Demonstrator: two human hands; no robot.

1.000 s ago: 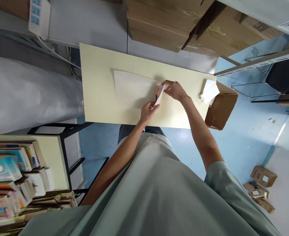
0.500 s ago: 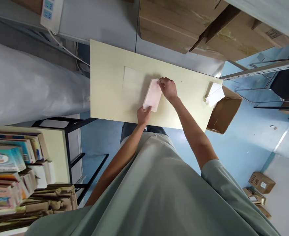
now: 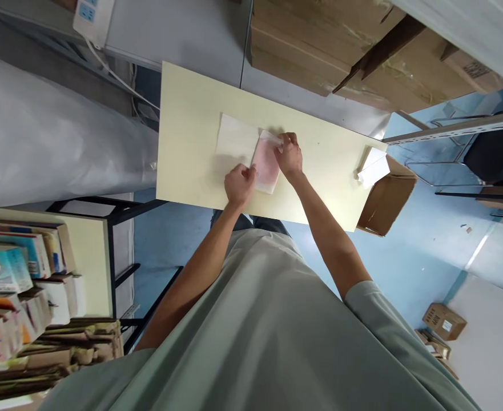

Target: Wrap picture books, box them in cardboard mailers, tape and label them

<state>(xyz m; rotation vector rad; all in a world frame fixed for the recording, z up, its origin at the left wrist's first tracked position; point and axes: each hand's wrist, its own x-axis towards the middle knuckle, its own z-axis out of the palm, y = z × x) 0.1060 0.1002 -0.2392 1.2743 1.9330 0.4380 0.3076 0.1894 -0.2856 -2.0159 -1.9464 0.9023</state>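
Note:
A thin pink book (image 3: pixel 266 162) with pale, whitish edges lies on the cream table in front of me. Its left side meets a white paper sheet (image 3: pixel 236 137) lying flat. My left hand (image 3: pixel 239 184) is closed at the book's left edge, thumb and fingers pinched there. At the upper right corner my right hand (image 3: pixel 290 155) has its fingers curled around a pale edge of the book. Whether that pale edge is a cover or loose paper, I cannot tell.
The cream table (image 3: pixel 191 165) holds a small stack of white papers (image 3: pixel 373 166) at its right end, beside an open cardboard box (image 3: pixel 386 202). Large cartons (image 3: pixel 298 51) stand behind. Books (image 3: pixel 24 257) fill a shelf at left; a big grey plastic-wrapped roll (image 3: pixel 63 137) lies above it.
The book has gone from tilted up to lying nearly flat. My left hand has moved from its near end up and left to its left edge. My right hand stays at the upper right corner.

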